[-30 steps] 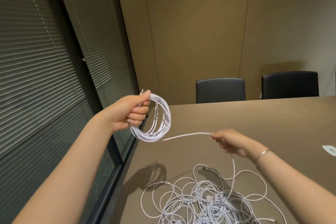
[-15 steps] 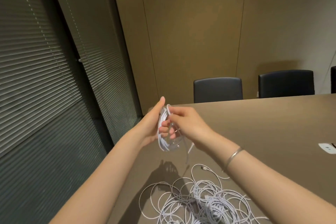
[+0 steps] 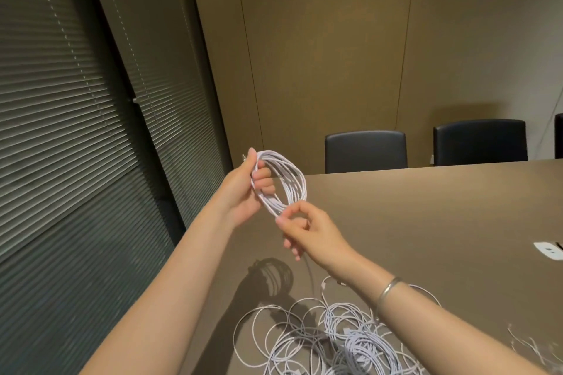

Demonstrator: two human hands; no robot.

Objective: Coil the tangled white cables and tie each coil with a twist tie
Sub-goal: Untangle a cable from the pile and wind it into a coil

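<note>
A coil of white cable (image 3: 291, 181) is held up above the table's left corner. My left hand (image 3: 243, 189) grips its left side, fingers curled through the loops. My right hand (image 3: 304, 230) pinches the coil's lower edge between thumb and forefinger, and a loose cable end hangs down from under this hand. A tangled pile of white cables (image 3: 335, 341) lies on the brown table (image 3: 441, 222) below my right forearm. Thin white strands that may be twist ties (image 3: 533, 347) lie at the lower right edge.
Two black chairs (image 3: 365, 151) (image 3: 479, 141) stand at the table's far side against a tan wall. A white socket plate (image 3: 548, 250) sits in the tabletop at the right. Dark blinds (image 3: 76, 131) fill the left side, close to the table's left edge.
My right hand drew the loose cable in to the coil, then dropped from its top to its lower edge. The coil now shows as a wide ring with little slack left hanging.
</note>
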